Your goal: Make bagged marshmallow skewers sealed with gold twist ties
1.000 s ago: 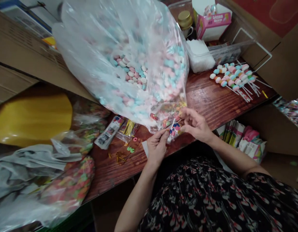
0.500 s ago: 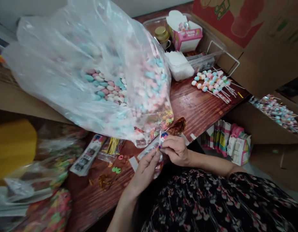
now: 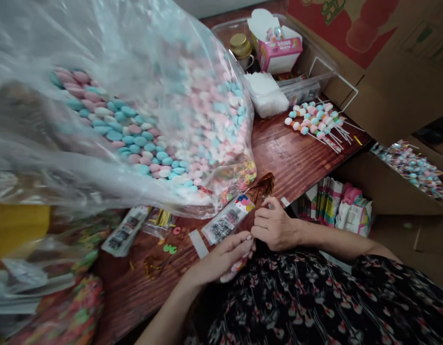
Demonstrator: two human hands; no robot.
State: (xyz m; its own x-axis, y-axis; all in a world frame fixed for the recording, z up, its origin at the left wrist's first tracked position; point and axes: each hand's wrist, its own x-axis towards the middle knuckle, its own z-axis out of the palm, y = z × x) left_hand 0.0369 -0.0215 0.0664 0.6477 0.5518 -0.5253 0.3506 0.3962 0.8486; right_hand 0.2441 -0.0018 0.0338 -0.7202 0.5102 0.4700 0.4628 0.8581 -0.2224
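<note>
My left hand (image 3: 227,254) is closed around a candy skewer (image 3: 235,268) at the table's near edge; only its pink and white end shows under the fingers. My right hand (image 3: 275,225) is curled shut just to the right of it, pinching something small that I cannot make out. A flat printed packet (image 3: 228,218) lies on the wooden table (image 3: 297,158) right in front of both hands. A crumpled brown foil piece (image 3: 263,186) lies just beyond my right hand. A huge clear bag of pink, blue and white candies (image 3: 142,120) looms over the left of the table.
Finished candy skewers (image 3: 317,122) lie at the far right of the table. Behind them stand a pink box (image 3: 279,48), a gold-lidded jar (image 3: 240,46) and a white stack (image 3: 266,93). Cardboard boxes (image 3: 394,86) stand on the right. Bags of colourful ring candy (image 3: 59,316) lie at lower left.
Both hands have drawn back toward my body and lowered. The printed packet, held up half a second ago, now lies flat on the table. The view has shifted closer to the big bag.
</note>
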